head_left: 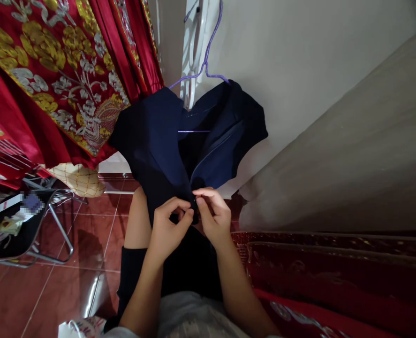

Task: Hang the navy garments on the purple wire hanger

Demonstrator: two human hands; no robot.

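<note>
A dark navy short-sleeved garment (pixel 165 126) with wide lapels hangs on a purple hanger (pixel 205 63) before me. Its front edges come together low down, where both hands are at work. My left hand (pixel 170 218) pinches the garment's left front edge between thumb and fingers. Close beside it, my right hand (pixel 213 213) has thumb and forefinger closed at the other front edge, close to a small dark spot that may be a button. The fingertips of the two hands nearly meet, and the exact fastening between them is too dark to make out.
Red embroidered cloth (pixel 70 70) with gold and silver flowers hangs at the left. Below it stands a black chair (pixel 28 234) with items on its seat. A grey-beige curtain (pixel 348 141) and dark red fabric (pixel 334 272) are at the right. The floor (pixel 98 216) is red tile.
</note>
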